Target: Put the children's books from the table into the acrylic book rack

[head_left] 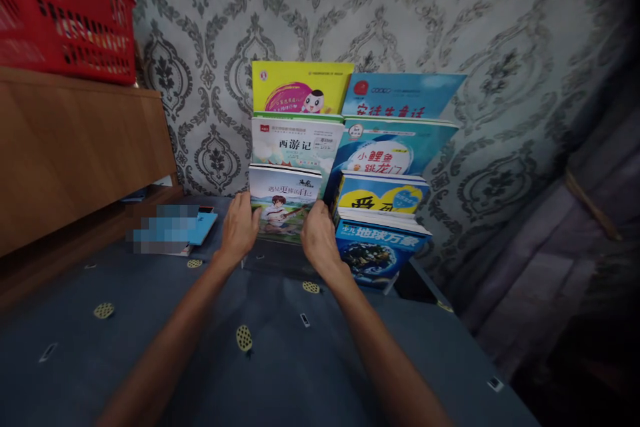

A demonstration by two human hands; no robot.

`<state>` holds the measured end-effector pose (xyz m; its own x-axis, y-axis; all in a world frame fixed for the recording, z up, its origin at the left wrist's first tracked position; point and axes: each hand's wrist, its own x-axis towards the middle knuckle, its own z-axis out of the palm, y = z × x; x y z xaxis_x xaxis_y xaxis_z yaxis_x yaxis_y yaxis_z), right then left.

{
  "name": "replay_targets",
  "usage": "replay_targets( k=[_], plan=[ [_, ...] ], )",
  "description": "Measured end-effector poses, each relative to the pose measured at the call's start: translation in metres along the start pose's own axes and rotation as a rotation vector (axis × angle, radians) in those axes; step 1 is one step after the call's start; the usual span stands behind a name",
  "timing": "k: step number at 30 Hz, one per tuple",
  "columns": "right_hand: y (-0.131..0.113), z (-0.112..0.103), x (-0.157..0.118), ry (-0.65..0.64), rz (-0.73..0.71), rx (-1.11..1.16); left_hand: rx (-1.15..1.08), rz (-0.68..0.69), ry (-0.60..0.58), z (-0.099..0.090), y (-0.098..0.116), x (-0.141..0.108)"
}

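Both my hands grip an upright book point(280, 203) whose cover shows a figure in a green landscape. My left hand point(241, 225) is closed on its left edge, thumb toward the cover. At the right edge, my right hand point(321, 235) has its fingers curled in. Behind this book rise a pale book with large black characters point(295, 140) and a yellow book point(300, 83). To the right stands a second tiered column: a blue book with a globe point(373, 253) in front, then a yellow-and-blue book point(380, 193), a teal book point(390, 147) and a blue book point(400, 93).
A dark blue cloth with pineapple prints point(200, 347) covers the surface. Several books, partly blurred out, lie in a low pile point(203, 230) at the left. Beyond it is a wooden cabinet point(85, 153) bearing a red basket point(75, 20). A curtain point(540, 247) hangs at the right.
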<state>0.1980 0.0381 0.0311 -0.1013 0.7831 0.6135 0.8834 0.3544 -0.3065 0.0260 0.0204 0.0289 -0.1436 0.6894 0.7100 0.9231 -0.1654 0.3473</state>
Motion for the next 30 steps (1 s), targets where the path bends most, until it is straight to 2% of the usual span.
replay_targets(
  k=[3,15,20,30],
  plan=[
    [0.002,0.005,0.000,0.044,-0.006,-0.016,-0.002,0.004,0.019,0.002,-0.002,0.000],
    [0.002,0.011,-0.001,0.090,0.007,-0.031,-0.018,0.011,0.034,0.004,-0.004,0.000],
    [0.008,0.017,0.000,0.141,-0.015,0.056,-0.053,0.001,0.052,0.007,-0.005,-0.003],
    [0.013,0.013,0.003,0.026,0.008,0.148,-0.124,-0.046,0.010,0.004,-0.003,-0.003]
  ],
)
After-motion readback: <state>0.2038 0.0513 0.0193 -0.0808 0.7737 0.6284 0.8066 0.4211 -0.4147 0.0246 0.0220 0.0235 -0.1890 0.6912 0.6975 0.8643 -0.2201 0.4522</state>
